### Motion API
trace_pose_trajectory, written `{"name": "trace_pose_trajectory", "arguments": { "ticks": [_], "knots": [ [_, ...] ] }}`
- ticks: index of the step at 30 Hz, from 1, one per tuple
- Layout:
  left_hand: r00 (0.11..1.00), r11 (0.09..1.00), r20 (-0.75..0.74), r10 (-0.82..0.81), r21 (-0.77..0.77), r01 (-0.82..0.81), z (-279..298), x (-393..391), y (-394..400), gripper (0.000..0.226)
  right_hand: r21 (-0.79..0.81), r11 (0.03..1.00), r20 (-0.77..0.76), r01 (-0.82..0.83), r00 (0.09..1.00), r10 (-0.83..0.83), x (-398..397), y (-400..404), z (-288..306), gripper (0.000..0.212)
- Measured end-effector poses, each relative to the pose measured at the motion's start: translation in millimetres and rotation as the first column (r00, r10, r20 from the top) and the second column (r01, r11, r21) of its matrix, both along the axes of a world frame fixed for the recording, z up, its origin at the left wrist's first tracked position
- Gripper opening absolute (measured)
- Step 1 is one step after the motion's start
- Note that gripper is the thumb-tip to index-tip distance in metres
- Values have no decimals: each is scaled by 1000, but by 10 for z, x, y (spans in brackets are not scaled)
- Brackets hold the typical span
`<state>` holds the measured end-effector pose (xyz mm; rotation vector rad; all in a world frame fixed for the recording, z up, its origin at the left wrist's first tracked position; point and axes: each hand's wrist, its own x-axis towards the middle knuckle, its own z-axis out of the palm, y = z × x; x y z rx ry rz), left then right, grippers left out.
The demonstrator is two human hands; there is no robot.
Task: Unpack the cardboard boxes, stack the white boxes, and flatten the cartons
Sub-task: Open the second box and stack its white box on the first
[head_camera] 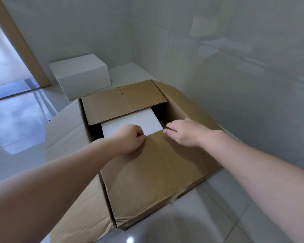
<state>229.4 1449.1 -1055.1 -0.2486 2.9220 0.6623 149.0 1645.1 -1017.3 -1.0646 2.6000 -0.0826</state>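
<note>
A brown cardboard carton (158, 172) stands on the tiled floor in a corner, its flaps partly unfolded. A white box (139, 120) shows inside through the gap between the far flap (123, 102) and the near flap. My left hand (130, 139) grips the far edge of the near flap, fingers curled over it. My right hand (184, 132) holds the same edge at its right corner, thumb on top and fingers tucked beneath. A second white box (81, 74) sits on the floor beyond the carton, against the wall.
Tiled walls (235, 67) close in behind and to the right of the carton. A wooden door frame (25, 50) stands at the left, with glossy floor tiles (16, 120) beside the carton's spread left flap (65, 134).
</note>
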Motion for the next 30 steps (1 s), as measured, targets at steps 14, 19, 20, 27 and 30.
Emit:
{"name": "trace_pose_trajectory", "arguments": {
  "ticks": [14,19,20,27,30],
  "knots": [
    [855,908,415,-311,395,139,729,324,415,47,203,979,79,31,996,-48,380,522,1135,53],
    [717,901,553,-424,177,397,388,493,719,67,515,853,256,-89,965,-54,556,671,884,62],
    [702,891,562,-438,165,423,330,517,771,65,544,832,259,-103,964,-50,578,684,763,74],
    [688,846,562,-460,41,532,-37,608,1023,67,459,863,302,-210,951,70,714,772,-86,65],
    [687,834,568,-453,-4,552,-177,678,1123,63,402,890,278,-216,955,106,727,784,-272,52]
  ]
}}
